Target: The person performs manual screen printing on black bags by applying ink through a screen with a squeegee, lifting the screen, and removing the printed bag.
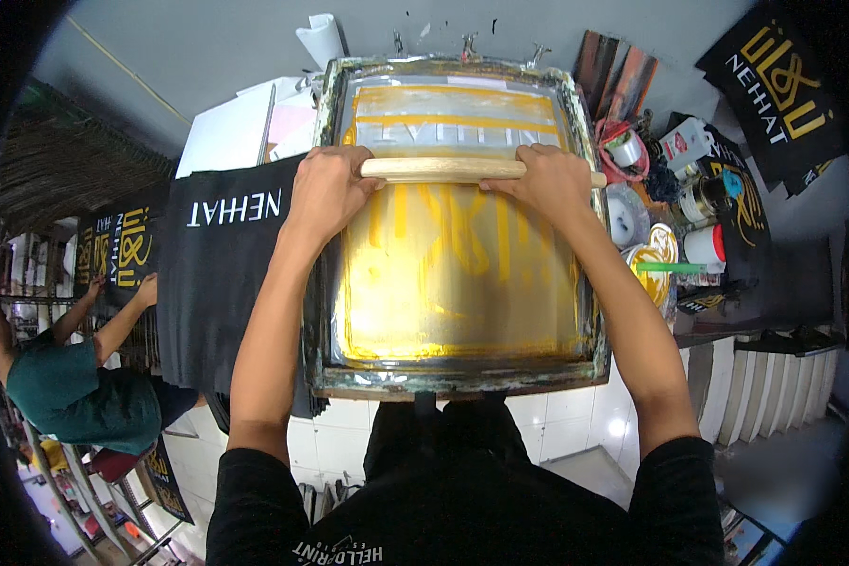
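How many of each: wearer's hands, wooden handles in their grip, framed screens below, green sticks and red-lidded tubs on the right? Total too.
Hands: 2 (left hand, right hand)
Wooden handle: 1
Framed screen: 1
Green stick: 1
Red-lidded tub: 1
Total: 6

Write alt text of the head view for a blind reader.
The left hand and right hand grip a wooden bar across a framed screen streaked with yellow ink. Black cloth is left of the screen, containers right; a co-worker in green is at far left.
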The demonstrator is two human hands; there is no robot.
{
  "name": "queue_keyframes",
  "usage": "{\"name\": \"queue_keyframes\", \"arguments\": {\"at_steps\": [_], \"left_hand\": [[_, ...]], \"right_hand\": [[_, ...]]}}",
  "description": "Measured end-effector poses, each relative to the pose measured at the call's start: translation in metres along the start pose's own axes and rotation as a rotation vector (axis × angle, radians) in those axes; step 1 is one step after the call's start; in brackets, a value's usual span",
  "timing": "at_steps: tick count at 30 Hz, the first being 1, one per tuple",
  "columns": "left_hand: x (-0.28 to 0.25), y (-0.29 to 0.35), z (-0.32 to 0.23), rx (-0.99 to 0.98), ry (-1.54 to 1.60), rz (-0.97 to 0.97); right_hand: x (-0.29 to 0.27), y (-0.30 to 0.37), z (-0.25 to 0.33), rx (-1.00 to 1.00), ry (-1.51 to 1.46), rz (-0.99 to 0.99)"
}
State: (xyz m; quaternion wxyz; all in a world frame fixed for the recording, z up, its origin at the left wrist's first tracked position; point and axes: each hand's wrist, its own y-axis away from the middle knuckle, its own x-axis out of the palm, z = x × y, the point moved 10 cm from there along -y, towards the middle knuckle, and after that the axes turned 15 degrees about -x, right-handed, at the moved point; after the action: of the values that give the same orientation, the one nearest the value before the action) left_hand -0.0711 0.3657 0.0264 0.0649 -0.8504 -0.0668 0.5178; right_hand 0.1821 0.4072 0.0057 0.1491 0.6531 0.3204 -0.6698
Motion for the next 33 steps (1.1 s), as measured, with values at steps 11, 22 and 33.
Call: {"name": "queue_keyframes", "arguments": {"at_steps": [11, 22, 33], "left_hand": [[-0.017, 0.132, -0.019, -0.052, -0.059, 0.088], [-0.024, 0.244, -0.006, 0.011, 0.161, 0.116], [-0.102, 0.264, 0.017, 0.117, 0.171, -0.414]], "right_hand": [[-0.028, 0.113, 0.071, -0.028, -0.105, -0.037], [-0.048, 0.208, 0.132, -0.022, -0.163, -0.062], [-0.174, 0.19, 0.121, -0.116, -0.081, -0.537]]}}
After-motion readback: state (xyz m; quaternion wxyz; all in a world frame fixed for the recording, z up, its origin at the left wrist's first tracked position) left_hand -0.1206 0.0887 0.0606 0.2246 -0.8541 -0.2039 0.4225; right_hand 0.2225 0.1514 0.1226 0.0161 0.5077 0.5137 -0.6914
